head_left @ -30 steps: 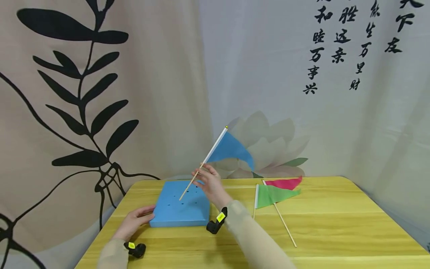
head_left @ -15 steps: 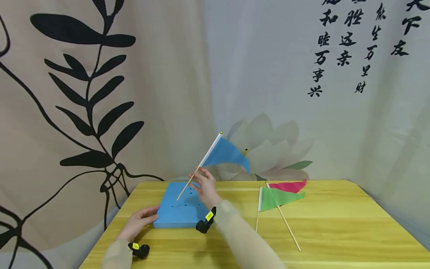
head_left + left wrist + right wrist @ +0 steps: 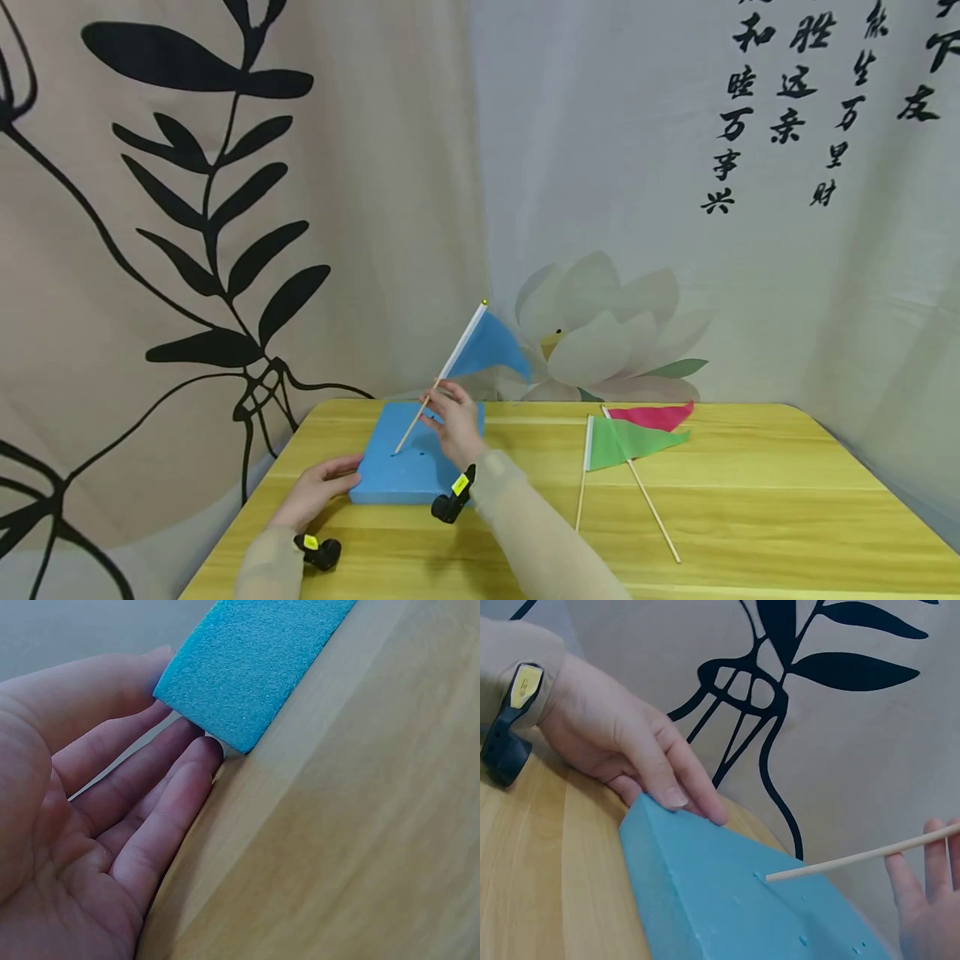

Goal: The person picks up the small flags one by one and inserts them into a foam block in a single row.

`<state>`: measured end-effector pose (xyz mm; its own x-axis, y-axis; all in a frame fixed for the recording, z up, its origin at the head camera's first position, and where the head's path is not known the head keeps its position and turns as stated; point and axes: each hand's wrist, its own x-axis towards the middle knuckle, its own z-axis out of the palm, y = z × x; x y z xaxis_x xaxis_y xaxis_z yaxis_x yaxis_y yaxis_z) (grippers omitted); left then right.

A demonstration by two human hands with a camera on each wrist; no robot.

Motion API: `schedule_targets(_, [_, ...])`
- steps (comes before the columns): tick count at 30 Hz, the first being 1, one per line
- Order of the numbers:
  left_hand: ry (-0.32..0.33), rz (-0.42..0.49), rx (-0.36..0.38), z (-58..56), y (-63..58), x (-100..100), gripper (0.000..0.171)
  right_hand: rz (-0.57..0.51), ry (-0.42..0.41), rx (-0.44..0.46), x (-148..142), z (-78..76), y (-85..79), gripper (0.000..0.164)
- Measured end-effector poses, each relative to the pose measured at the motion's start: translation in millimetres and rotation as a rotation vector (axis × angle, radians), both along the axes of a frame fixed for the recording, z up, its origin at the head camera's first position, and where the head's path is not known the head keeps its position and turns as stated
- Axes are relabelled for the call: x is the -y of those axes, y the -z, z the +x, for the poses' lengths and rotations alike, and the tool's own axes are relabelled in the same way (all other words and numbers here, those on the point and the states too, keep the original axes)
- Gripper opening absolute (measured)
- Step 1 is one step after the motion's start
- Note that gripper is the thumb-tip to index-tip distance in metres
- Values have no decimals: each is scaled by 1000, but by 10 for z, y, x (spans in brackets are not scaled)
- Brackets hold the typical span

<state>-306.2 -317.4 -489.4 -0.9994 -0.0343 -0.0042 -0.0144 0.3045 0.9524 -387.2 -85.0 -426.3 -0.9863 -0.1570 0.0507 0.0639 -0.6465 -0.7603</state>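
Note:
A blue foam block (image 3: 397, 485) with small holes in its top lies on the wooden table. My left hand (image 3: 318, 492) is at its near left corner; in the left wrist view the nearly straight fingers (image 3: 169, 806) touch the block's end. My right hand (image 3: 455, 423) pinches the thin wooden stick of a blue pennant flag (image 3: 483, 348) above the block. The flag leans to the right. The stick's lower tip (image 3: 774, 877) is beside a hole; whether it has entered cannot be told. Part of the block's right side is hidden by the right hand and wrist.
Right of the block, a green pennant flag (image 3: 630, 444) lies on the table (image 3: 757, 500), partly over a red pennant flag (image 3: 652, 415). A printed curtain (image 3: 405, 208) hangs behind the table.
My right hand has lowered the blue flag, bringing the stick tip down to the block top near a hole. The left hand stays at the block's corner. The whole view has shifted slightly.

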Motion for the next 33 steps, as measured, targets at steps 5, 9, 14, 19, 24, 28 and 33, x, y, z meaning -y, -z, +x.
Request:
schedule_targets(5, [11, 2, -6, -23, -25, -6, 54, 41, -6, -28, 56, -18, 4, 22])
schedule_targets(9, [14, 6, -7, -34, -31, -8, 54, 63, -9, -40, 96, -20, 9, 15])
schedule_targets(14, [9, 10, -8, -32, -29, -11, 54, 88, -18, -70, 136, -9, 18, 13])
schedule_targets(19, [1, 4, -11, -31, -26, -12, 54, 159, -40, -90, 166, 3, 8, 20])
schedule_targets(24, [-1, 7, -9, -24, -29, -6, 55, 231, -60, -86, 175, 44, 13, 23])
schedule_targets(28, [6, 7, -2, -13, -26, 6, 55, 265, -91, -138, 171, 74, 36, 16])
schedule_targets(33, [11, 8, 1, -10, -12, 14, 55, 314, -133, -191, 163, 105, 56, 13])
